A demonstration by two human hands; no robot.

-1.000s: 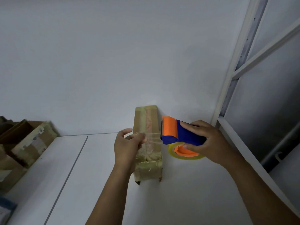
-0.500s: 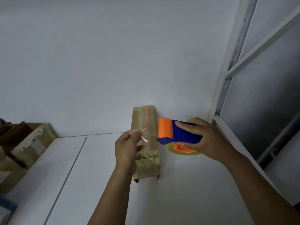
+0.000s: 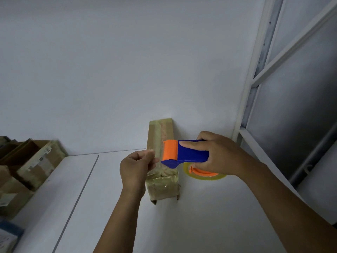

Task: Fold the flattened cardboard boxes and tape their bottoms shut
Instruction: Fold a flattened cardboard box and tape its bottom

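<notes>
My left hand (image 3: 135,167) pinching the tape end (image 3: 156,159), my right hand (image 3: 218,154) gripping the tape dispenser (image 3: 184,152), both just before the cardboard box (image 3: 160,132) on the desk (image 3: 200,212), I should pull the strip taut along its seam.

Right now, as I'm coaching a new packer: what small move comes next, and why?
Probably pull tape out leftward. The left hand pinches at the mouth of the tape dispenser, gripped by the right hand near the cardboard box; little free tape shows.
</notes>
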